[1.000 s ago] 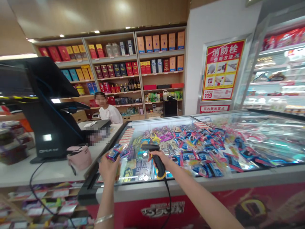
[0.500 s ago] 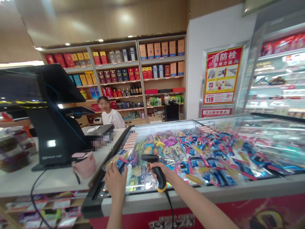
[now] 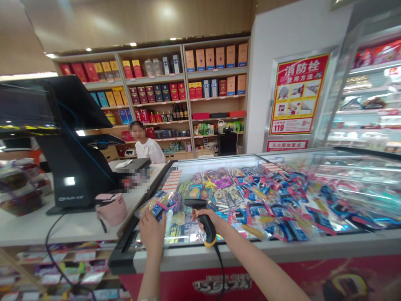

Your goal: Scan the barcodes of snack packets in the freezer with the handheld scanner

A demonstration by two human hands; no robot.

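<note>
My right hand (image 3: 210, 220) is wrapped round the handle of a black barcode scanner (image 3: 209, 232) with a yellow-trimmed base, held over the freezer's glass top. The scanner's head points left, and its black cable hangs down the freezer front. My left hand (image 3: 153, 229) is closed on clear plastic packets (image 3: 160, 205) with blue and pink print, at the left end of the freezer. Its fingertips are partly hidden among the packets. Many similar blue-and-pink packets (image 3: 260, 209) lie spread to the right of the scanner.
Left of the freezer (image 3: 188, 261), a counter (image 3: 21, 232) carries a black checkout terminal (image 3: 75, 167) and a pink bag (image 3: 110, 209). A person in white (image 3: 149, 150) is behind the counter. Shelves of boxes (image 3: 156, 94) line the back wall, with a poster (image 3: 299, 94) at right.
The view has shifted slightly. The scanner's head still faces left, and my right hand keeps its grip. My left hand stays on the packets.
</note>
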